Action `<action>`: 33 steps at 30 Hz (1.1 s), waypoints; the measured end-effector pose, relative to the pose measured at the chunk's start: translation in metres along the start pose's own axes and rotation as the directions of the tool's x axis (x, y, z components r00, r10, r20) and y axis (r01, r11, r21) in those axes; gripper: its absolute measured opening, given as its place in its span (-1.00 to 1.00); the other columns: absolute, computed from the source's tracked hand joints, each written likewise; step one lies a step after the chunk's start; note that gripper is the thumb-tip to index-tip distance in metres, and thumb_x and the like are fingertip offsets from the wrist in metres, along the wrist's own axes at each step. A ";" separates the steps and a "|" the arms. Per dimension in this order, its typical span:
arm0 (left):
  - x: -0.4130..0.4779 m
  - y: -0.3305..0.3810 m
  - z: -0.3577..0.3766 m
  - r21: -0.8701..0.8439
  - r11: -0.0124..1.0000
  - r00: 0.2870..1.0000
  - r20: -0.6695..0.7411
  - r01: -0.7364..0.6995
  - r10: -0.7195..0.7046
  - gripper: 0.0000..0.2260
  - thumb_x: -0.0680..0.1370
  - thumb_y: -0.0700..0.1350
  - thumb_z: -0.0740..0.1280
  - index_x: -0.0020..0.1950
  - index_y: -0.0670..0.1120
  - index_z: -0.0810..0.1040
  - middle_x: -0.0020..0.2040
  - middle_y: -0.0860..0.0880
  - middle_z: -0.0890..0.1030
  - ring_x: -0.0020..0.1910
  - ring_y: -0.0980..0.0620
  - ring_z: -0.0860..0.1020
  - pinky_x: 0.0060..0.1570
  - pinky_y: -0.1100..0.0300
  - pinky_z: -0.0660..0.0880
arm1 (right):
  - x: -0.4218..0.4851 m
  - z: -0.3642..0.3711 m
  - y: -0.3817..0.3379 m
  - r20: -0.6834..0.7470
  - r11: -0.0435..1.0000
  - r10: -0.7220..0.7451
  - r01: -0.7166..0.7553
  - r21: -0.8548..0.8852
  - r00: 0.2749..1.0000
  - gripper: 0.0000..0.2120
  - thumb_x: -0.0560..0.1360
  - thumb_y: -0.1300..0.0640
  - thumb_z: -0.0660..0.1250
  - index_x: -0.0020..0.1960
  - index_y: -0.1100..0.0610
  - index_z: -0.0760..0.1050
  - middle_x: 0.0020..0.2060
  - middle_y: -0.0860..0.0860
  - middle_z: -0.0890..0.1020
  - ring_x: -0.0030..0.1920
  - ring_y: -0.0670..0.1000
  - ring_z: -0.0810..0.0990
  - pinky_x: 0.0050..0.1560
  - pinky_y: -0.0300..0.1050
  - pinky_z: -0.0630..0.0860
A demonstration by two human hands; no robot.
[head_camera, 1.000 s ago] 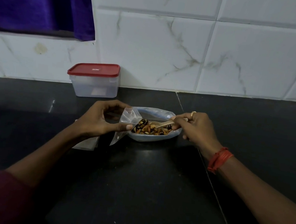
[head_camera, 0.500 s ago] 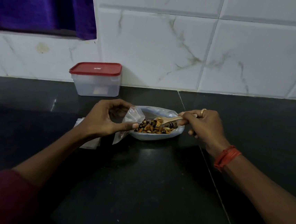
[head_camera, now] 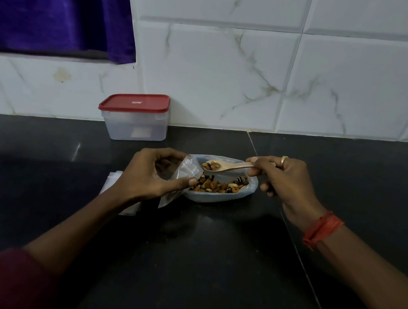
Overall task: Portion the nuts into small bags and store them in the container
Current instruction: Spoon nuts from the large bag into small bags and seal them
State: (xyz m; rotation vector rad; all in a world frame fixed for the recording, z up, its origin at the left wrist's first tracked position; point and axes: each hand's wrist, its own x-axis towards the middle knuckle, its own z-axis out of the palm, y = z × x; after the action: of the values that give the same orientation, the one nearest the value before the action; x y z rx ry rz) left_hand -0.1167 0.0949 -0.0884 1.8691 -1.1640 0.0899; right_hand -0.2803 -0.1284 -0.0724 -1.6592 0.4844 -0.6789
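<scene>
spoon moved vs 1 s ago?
Yes. The wooden spoon in the right hand has risen out of the nuts in the large bag and now sits loaded above them.

The black countertop (head_camera: 199,266) is gleaming like polished stone; the veined white wall tiles (head_camera: 218,76) are shining glossy. At 11 o'clock from the nuts (head_camera: 217,185), the container (head_camera: 136,126) is showing frosted plastic under a smooth red plastic lid (head_camera: 135,101). The small bag (head_camera: 187,169) is looking thin, clear and crinkly; the spoon (head_camera: 224,166) is looking like pale matt wood.
</scene>
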 end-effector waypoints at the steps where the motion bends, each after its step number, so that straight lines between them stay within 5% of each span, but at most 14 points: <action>1: 0.000 0.000 0.001 0.006 1.000 1.000 -0.004 -0.001 0.001 -0.42 0.30 0.30 0.50 0.21 0.02 0.64 0.00 0.13 0.70 -0.03 0.20 0.66 -0.07 0.23 0.63 | -0.002 0.001 -0.002 0.007 1.000 0.000 0.000 0.026 1.000 -0.88 0.56 0.18 0.38 -0.06 0.11 0.70 -0.31 -0.01 0.72 -0.54 -0.13 0.46 -0.54 -0.31 0.35; 8: -0.001 0.002 0.002 -0.030 1.000 1.000 -0.012 -0.009 0.008 -0.48 0.32 0.23 0.53 0.20 0.02 0.65 -0.01 0.14 0.71 -0.03 0.18 0.67 -0.10 0.25 0.62 | -0.017 0.015 -0.003 0.151 0.984 -0.175 0.177 0.001 0.973 -0.88 0.53 0.08 0.43 0.04 0.07 0.69 -0.21 -0.01 0.75 -0.47 -0.09 0.60 -0.48 -0.28 0.44; 15: 0.000 0.001 0.002 -0.102 0.994 0.999 -0.046 -0.026 0.021 -0.53 0.37 0.05 0.59 0.24 -0.02 0.64 0.05 0.09 0.71 0.03 0.14 0.67 -0.01 0.22 0.62 | -0.019 0.012 0.002 0.283 0.800 -0.523 0.578 -0.164 0.804 -0.76 0.49 0.26 0.47 0.14 0.07 0.68 -0.01 -0.04 0.73 -0.29 -0.11 0.71 -0.23 -0.23 0.64; 21: 0.000 -0.001 0.001 -0.158 0.987 0.999 -0.042 0.003 -0.010 -0.52 0.38 -0.03 0.59 0.28 -0.01 0.60 0.12 0.09 0.68 0.13 0.14 0.63 0.11 0.15 0.61 | -0.014 0.009 -0.001 0.269 0.903 -0.407 0.429 -0.026 0.873 -0.77 0.49 0.14 0.45 0.14 0.04 0.67 -0.06 -0.03 0.75 -0.32 0.02 0.72 -0.28 -0.24 0.60; 24: 0.000 -0.002 0.001 -0.196 0.980 0.997 -0.057 0.031 -0.042 -0.53 0.38 -0.04 0.58 0.27 0.04 0.59 0.14 0.11 0.68 0.16 0.14 0.62 0.14 0.11 0.59 | -0.011 0.007 -0.003 0.151 0.901 -0.432 0.432 0.033 0.889 -0.80 0.49 0.11 0.42 0.11 0.05 0.67 -0.14 0.00 0.75 -0.39 0.02 0.69 -0.35 -0.25 0.56; 28: -0.003 -0.001 -0.001 -0.159 0.987 0.999 -0.037 0.023 -0.029 -0.44 0.35 0.06 0.59 0.31 0.03 0.57 0.19 0.14 0.64 0.19 0.18 0.59 0.12 0.22 0.58 | -0.007 -0.001 0.002 0.017 0.848 -0.504 0.499 -0.177 0.863 -0.87 0.54 0.21 0.43 0.03 0.02 0.68 -0.29 -0.05 0.72 -0.43 -0.06 0.66 -0.36 -0.13 0.61; 33: -0.003 0.003 0.002 -0.115 0.993 1.000 -0.020 -0.010 0.008 -0.45 0.35 -0.01 0.58 0.32 0.01 0.55 0.19 0.15 0.62 0.17 0.18 0.59 0.10 0.26 0.58 | 0.001 -0.006 0.015 0.228 0.579 -0.611 0.624 -0.524 0.758 -0.85 0.54 0.04 0.44 0.09 -0.12 0.68 -0.45 -0.28 0.53 -0.44 -0.20 0.54 -0.40 -0.23 0.44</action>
State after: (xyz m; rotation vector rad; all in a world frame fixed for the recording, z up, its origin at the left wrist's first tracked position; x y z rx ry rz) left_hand -0.1213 0.0951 -0.0883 1.7581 -1.1404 0.0450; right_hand -0.2827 -0.1363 -0.0864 -2.4654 0.0496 -1.1005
